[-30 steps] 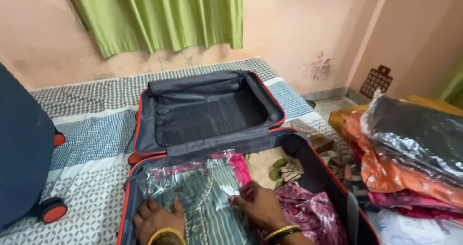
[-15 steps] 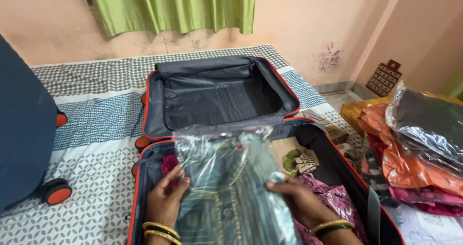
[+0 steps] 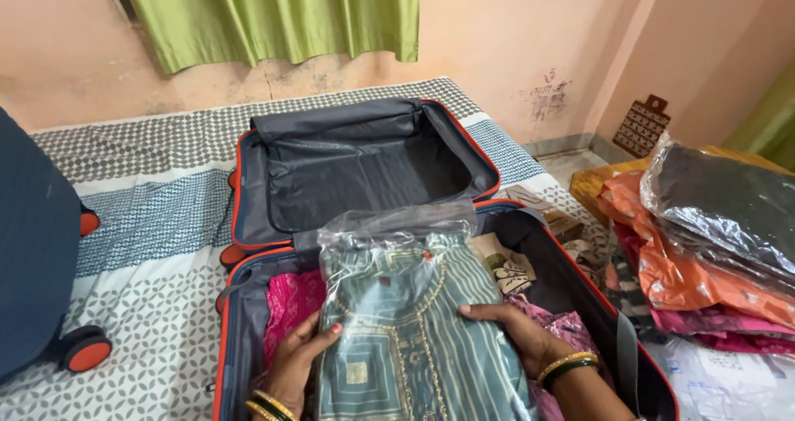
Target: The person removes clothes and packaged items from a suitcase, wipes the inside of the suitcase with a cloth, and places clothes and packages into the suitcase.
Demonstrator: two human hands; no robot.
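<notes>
An open grey suitcase with orange trim [image 3: 248,214] lies on the bed. Both of my hands hold a teal striped garment in a clear plastic bag [image 3: 414,322] above the near half of the case. My left hand [image 3: 300,356] grips its left edge. My right hand [image 3: 513,331] grips its right edge, fingers spread on top. Under the package lie a pink garment [image 3: 288,303], a beige printed cloth [image 3: 507,269] and a magenta packed garment [image 3: 571,326]. The far half of the case holds nothing.
A stack of plastic-wrapped clothes, dark on top [image 3: 729,206] and orange below [image 3: 687,280], stands at the right. A dark blue suitcase with orange wheels [image 3: 33,247] stands at the left on the patterned bedsheet [image 3: 157,222]. A green curtain [image 3: 273,15] hangs on the wall behind.
A second ago the teal package lay flat at the left of the case under my hands. I have lifted it and shifted it toward the middle, uncovering the pink garment.
</notes>
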